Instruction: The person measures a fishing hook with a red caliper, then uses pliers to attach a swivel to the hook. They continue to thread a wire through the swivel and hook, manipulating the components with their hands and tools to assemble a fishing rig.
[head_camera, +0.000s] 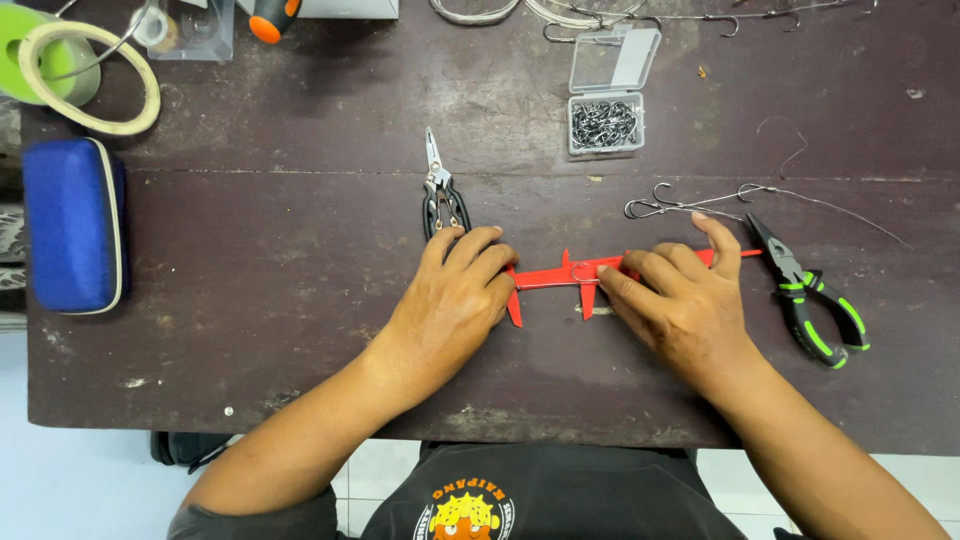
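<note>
A red plastic caliper (560, 275) was pressed flat on the dark wooden surface (280, 250) by the left hand (455, 295) and right hand (680, 295), neither grip closed around it.

My left hand (455, 300) covers the left end of the red caliper (560, 275); my right hand (685, 300) hides its right stretch, only the tip showing past my thumb. Scale marks too small to read. Small ring at my right fingertips: can't tell whether I grip it. Black pliers' handles (445, 210) slip under my left fingers. Far above my hands, wire coils and an orange-handled tool (272, 18) are cut off by the top edge.
</note>
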